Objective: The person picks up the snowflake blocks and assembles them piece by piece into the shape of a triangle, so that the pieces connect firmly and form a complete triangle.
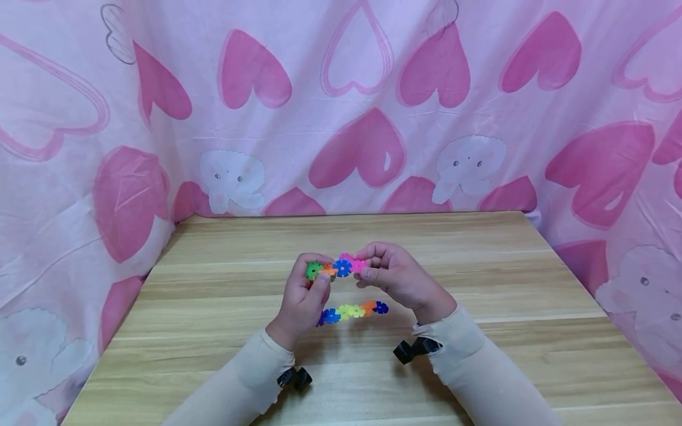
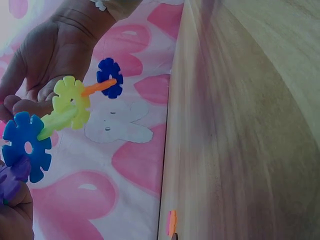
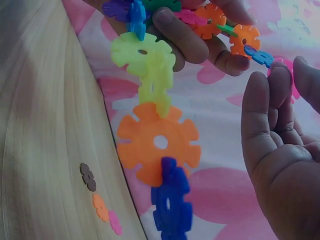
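A chain of interlocking plastic snowflake discs stretches between both hands above the table. My left hand grips it near a green disc and an orange one, the thumb in front. With thumb and fingers, my right hand pinches the pink disc at the chain's right end, beside a blue disc. A free stretch with a yellow disc, an orange disc and a dark blue disc runs out from the left hand, lower in the head view. Left-hand fingers cover some middle discs.
Loose discs lie on the wooden table: a dark brown one, an orange one and a pink one. A pink curtain with hearts surrounds the table's back and sides. Black wrist cameras jut from both sleeves.
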Demonstrator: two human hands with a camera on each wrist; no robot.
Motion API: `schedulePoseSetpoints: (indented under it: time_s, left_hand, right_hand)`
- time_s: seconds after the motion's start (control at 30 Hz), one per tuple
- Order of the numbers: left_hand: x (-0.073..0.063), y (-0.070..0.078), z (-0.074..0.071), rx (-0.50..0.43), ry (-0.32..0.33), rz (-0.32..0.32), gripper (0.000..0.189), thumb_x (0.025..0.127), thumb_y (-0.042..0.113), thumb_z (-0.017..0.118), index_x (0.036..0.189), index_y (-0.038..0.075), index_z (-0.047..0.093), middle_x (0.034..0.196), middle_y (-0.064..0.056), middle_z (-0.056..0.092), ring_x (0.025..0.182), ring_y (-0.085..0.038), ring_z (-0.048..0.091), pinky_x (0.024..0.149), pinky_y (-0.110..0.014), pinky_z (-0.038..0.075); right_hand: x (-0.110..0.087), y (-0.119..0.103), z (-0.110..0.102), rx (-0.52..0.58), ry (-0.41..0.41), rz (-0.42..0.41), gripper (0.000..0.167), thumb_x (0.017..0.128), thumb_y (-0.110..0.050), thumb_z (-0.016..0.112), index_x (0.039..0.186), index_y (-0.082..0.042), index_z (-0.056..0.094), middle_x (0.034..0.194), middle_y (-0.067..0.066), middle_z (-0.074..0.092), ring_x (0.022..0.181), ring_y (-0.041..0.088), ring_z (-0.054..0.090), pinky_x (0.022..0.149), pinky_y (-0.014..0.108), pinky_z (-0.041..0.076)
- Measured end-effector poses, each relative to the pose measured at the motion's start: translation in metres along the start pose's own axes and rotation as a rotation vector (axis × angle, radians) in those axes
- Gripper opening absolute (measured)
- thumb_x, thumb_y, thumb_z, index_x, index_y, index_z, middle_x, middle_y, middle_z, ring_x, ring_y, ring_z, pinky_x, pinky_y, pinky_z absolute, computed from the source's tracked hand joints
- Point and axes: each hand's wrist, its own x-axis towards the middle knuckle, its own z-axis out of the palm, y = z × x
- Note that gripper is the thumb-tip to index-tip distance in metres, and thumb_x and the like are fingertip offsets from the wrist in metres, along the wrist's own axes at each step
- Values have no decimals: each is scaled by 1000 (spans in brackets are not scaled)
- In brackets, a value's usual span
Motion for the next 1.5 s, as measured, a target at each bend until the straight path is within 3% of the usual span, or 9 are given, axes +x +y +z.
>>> schedulePoseSetpoints:
  time_s: [0.23,0.5,0.67,0.8,0.93,1.13,1.23,1.4,1.5]
  left_hand:
    - [-1,-1,4,21,-20,19,20,107,-3,45,127,0,46,71,-10,48,53,-14,41,52,-27,43]
    - [0,2,2,30,49,-94,18,111,5,45,128,3,46,68,-6,45,55,-16,42,53,-25,42]
    - [3,3,-1,10,74,-98,19,111,5,43,128,-2,45,65,-9,44,52,-17,42,51,-26,42]
    - [5,4,-3,3,101,-114,20,112,7,43,129,-1,45,64,-7,44,51,-17,41,50,-25,42]
    - [6,6,-4,-16,105,-123,20,112,8,43,130,0,44,64,-8,43,51,-17,41,50,-24,42]
    - [6,8,-4,-8,120,-145,20,112,8,43,131,3,45,64,-8,44,50,-18,42,50,-23,43]
    - [6,8,-4,1,124,-148,21,111,7,43,132,0,45,65,-8,44,50,-18,43,51,-22,43]
    - [6,8,-4,-7,126,-157,24,112,8,43,133,-3,43,65,-7,43,50,-18,43,50,-23,43]
    - [7,9,-5,-17,131,-168,22,112,9,43,132,0,44,63,-7,43,50,-18,42,50,-24,43]
  right_hand:
    - [-1,0,2,-22,60,25,18,100,1,67,117,1,62,101,3,75,91,14,73,86,32,63]
    - [3,2,0,-181,109,63,31,105,-10,63,129,9,60,106,13,71,86,17,70,87,35,62]
    - [7,10,-12,-203,145,158,42,113,-23,48,145,3,52,129,14,60,89,19,66,86,33,60]
    - [11,20,-21,-220,167,263,50,113,-38,45,149,-4,52,145,16,55,93,24,65,89,37,59]
    - [13,28,-27,-250,199,317,52,113,-43,44,149,-6,53,147,20,57,96,29,65,94,44,59]
    - [16,31,-31,-325,238,359,43,112,-34,51,145,-8,57,141,24,59,101,36,64,91,46,58]
    - [22,31,-35,-427,246,392,41,109,-30,58,144,-9,59,132,23,60,106,40,64,89,46,58]
    - [43,32,-45,-700,263,484,41,102,-31,69,141,-17,64,120,8,64,106,30,63,89,42,57]
    - [57,31,-51,-816,223,518,41,101,-28,71,140,-19,65,120,5,65,108,27,61,92,41,56]
